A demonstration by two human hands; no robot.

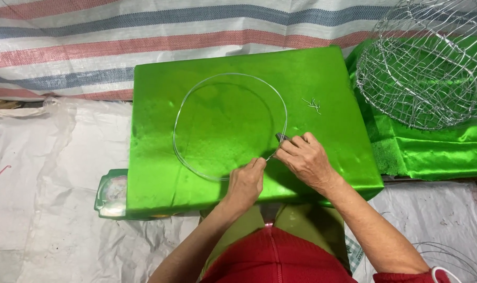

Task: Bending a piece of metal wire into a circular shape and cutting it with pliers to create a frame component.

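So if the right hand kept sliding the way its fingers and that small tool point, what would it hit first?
Probably nothing solid: the right hand points up-left across the wire ring, whose inside shows only bare green cloth; the ring's far arc comes next.

Single head-worn view: looks steeply down from above the person's lap, close over the bright green satin-covered work block (pixel 249 89), striped woven tarpaulin (pixel 144 31) at frame top.

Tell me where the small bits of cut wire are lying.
In the head view, the wire bits lie on the green cloth-covered block, toward its far right part, just outside the wire ring and beyond the right hand.
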